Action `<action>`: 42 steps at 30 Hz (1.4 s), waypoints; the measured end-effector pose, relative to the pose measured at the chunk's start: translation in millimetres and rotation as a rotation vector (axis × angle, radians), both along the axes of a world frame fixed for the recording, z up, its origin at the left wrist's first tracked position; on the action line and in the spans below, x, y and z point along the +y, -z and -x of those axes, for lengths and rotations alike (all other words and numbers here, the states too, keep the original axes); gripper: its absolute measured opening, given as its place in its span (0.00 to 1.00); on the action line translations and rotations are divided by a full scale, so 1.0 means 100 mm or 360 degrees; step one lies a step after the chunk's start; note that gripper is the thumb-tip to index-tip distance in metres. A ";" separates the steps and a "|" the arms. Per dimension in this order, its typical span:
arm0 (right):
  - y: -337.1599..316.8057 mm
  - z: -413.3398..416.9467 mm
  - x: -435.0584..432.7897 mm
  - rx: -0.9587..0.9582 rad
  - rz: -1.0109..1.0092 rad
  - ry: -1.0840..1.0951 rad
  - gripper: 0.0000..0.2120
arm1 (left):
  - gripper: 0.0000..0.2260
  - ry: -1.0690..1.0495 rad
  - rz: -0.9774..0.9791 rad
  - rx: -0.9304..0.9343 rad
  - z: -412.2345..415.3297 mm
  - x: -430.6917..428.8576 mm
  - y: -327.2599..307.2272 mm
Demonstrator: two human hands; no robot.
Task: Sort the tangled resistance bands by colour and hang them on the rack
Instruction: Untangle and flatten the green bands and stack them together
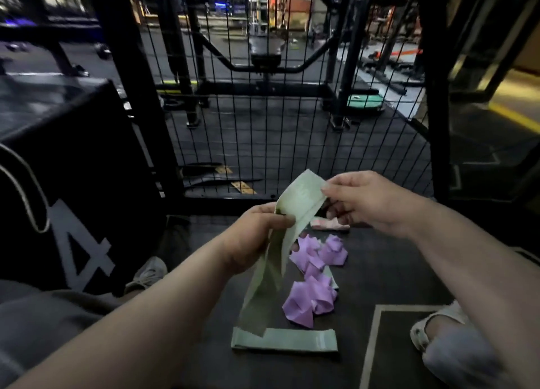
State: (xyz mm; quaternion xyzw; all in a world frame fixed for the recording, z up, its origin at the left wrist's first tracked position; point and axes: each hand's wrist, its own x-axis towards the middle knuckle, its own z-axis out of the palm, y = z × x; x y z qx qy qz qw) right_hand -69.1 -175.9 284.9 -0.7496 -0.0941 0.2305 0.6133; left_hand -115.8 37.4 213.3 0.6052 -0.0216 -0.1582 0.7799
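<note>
A pale green band (295, 213) hangs over the dark floor (394, 272), its top held by both raised hands: the left hand (254, 236) curls round one edge, the right hand (365, 201) pinches the other. Below it on the floor lie crumpled purple bands (315, 274) and a flat green band (292, 340)

A pink band (330, 224) sits mostly behind the right hand (371, 204), perhaps folded.

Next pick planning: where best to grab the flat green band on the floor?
I'd pinch the flat green band at its right end, from above and the right: it lies flat and bare there, while the held green band drapes over its left end.
</note>
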 end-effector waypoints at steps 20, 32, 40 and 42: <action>-1.03 0.69 0.14 -0.0720 -0.0251 0.0528 0.10 | 0.20 0.0193 -0.0100 -0.0263 0.58 -0.19 -0.29; -0.93 0.53 -0.25 -0.0494 -0.0647 0.1296 0.09 | 0.06 -0.0286 -0.0141 -0.0063 0.71 0.17 -0.10; -0.32 0.63 -0.24 -0.0104 -0.0292 0.1157 0.11 | 0.07 -0.0719 0.0010 -0.0290 0.55 0.18 -0.44; -0.20 0.72 -0.17 -0.0197 -0.0095 0.1092 0.10 | 0.09 -0.0620 -0.0047 -0.0341 0.54 0.14 -0.53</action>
